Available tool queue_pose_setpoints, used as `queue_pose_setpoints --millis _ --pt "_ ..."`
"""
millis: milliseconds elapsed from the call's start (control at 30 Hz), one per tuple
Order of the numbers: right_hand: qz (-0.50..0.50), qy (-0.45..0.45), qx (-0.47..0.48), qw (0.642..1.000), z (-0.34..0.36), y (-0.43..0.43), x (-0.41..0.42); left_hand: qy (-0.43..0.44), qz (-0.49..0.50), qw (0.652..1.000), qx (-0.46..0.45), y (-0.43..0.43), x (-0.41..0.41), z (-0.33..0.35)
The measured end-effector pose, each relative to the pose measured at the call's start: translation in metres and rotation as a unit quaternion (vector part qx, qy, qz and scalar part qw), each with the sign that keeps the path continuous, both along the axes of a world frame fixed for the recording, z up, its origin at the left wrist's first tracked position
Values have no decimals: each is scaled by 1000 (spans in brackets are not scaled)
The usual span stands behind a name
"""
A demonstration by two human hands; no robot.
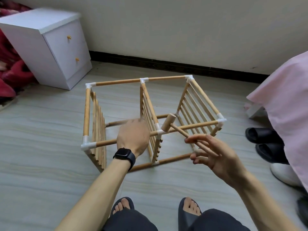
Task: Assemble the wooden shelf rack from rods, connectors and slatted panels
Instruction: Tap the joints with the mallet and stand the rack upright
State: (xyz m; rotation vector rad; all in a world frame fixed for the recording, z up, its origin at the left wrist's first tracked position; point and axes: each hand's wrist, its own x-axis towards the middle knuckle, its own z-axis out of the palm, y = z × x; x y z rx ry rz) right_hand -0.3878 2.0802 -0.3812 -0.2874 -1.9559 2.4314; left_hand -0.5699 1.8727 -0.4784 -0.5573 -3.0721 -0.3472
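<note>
The wooden rack (pixel 116 81) lies on its side on the floor, rods joined by white connectors (pixel 90 85), with three slatted panels (pixel 98 120) standing upright inside it. My left hand (pixel 133 136), with a black watch on the wrist, grips the near top rod beside the middle panel. My right hand (pixel 211 152) pinches the thin handle of a small wooden mallet (pixel 169 122). The mallet's head hovers just right of the near middle connector (pixel 159 130), close above the rod.
A white two-drawer nightstand (pixel 55 45) stands at the back left, with red bedding beside it. A pink bed cover (pixel 286 97) hangs at the right, black slippers (pixel 263 135) and a white shoe on the floor below it. My feet in dark slippers are near the bottom edge.
</note>
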Motion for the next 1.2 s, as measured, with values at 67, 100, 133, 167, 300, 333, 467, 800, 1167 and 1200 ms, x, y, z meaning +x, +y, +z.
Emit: queue_pose_setpoints --millis 67,100,133,167,300,333,467,800,1167,1200 --pt "11 -11 19 1000 -8 -4 0 -11 -3 1000 6 1 0 2" --pt "-4 -17 57 998 -13 -8 -1 -15 -2 1000 9 0 0 3" --pt "-23 -20 111 993 -19 -12 -3 -17 0 1000 11 0 0 4" --pt "-44 -23 179 983 -26 -15 -5 -19 2 1000 11 -1 1 5" --pt "-50 -56 383 921 -57 -22 -14 -27 1 1000 6 0 1 7" --pt "-37 -68 396 915 -63 -23 -16 -26 1 1000 5 0 1 8" --pt "-76 -37 417 905 -71 -24 -19 -28 -2 1000 -4 0 1 7" --pt "-28 1 506 862 -62 -25 -24 -22 -3 1000 -6 0 -1 6" --pt "-81 52 452 887 -66 -28 -16 -13 -2 1000 -12 1 -2 4" --pt "-101 69 441 889 -65 -28 -16 -15 -2 1000 -14 1 -3 4"
